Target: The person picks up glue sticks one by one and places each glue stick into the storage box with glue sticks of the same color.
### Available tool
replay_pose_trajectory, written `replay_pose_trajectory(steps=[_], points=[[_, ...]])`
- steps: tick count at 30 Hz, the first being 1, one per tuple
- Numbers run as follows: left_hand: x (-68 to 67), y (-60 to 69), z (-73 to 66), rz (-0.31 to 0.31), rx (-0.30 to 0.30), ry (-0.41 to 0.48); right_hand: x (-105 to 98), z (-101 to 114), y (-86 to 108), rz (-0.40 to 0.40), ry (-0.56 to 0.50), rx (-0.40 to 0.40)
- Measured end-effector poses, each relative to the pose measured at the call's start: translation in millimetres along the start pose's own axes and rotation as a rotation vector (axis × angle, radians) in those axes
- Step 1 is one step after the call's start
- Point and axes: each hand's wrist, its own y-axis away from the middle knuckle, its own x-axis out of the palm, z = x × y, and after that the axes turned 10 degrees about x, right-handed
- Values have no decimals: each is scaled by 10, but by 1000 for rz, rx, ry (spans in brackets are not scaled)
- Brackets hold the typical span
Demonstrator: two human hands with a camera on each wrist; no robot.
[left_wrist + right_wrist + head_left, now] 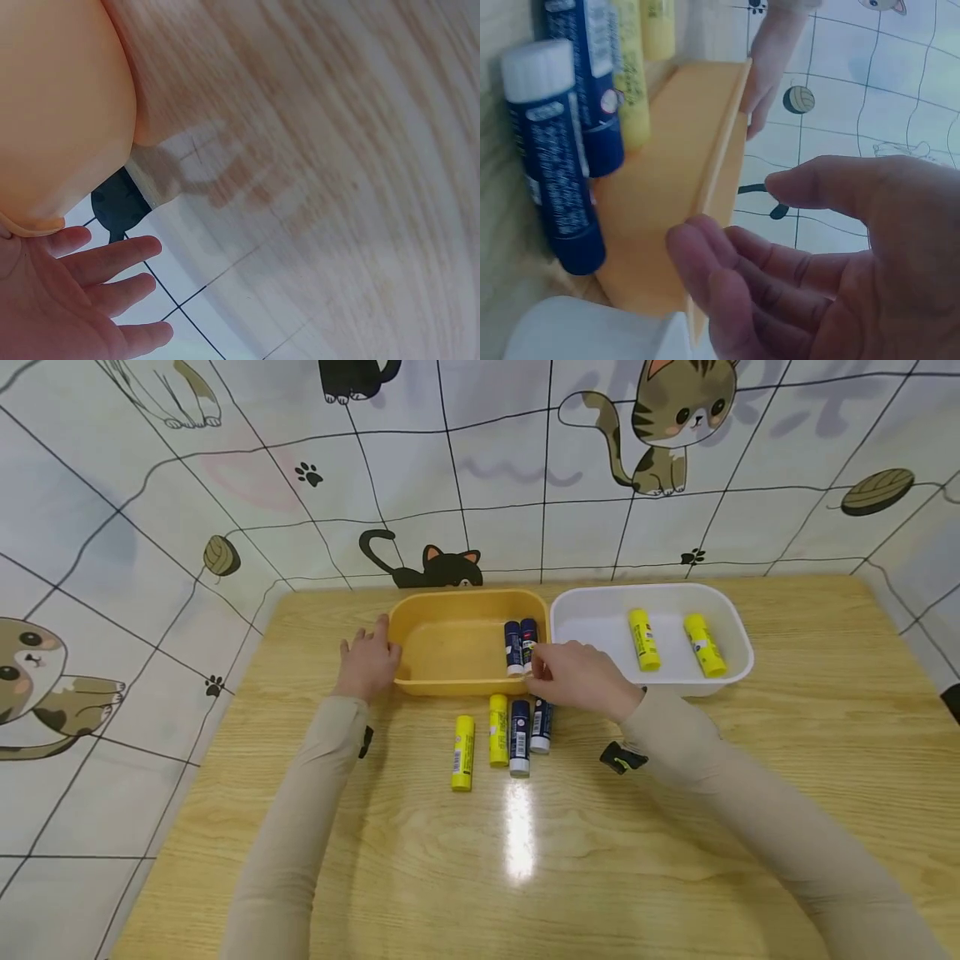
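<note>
My left hand (367, 660) rests at the left rim of an orange tray (450, 687). In the left wrist view, that hand's fingers (112, 259) are extended beside the tray's wall. Over the tray's front right corner, my right hand (581, 677) hovers with loosely bent fingers; the right wrist view shows nothing between its thumb and fingers (724, 292). Two navy glue sticks (513, 647) lie inside the tray at its right end, one partly behind the right hand. In front of the tray, two navy glue sticks (520, 739) and two yellow glue sticks (462, 753) lie on the table.
A white tray (690, 687) stands against the orange tray's right side, with two yellow glue sticks (643, 640) in it. Behind the wooden table (420, 877) rises a wall (502, 468) printed with cats and grid lines.
</note>
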Motion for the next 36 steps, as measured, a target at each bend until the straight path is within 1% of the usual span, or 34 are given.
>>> replay_pose_trajectory(steps=[2, 6, 10, 14, 21, 28, 31, 36], points=[[1, -7, 6, 1, 1, 0, 42, -35, 41, 11, 7, 6], [5, -13, 15, 6, -1, -9, 158, -97, 86, 34, 35, 50], [12, -18, 23, 12, -3, -17, 282, -135, 83, 52, 65, 114], [16, -23, 22, 16, -4, -23, 372, -152, 67, 60, 85, 152], [13, -40, 18, 5, 4, -20, 468, -187, 38, 16, 115, 164], [15, -25, 43, 1, 9, -13, 549, -196, -4, -23, 139, 182], [20, -21, 49, 3, 4, -14, 561, -210, -18, -15, 137, 194], [32, -31, 48, 5, 5, -10, 566, -259, -35, 15, 91, 223]])
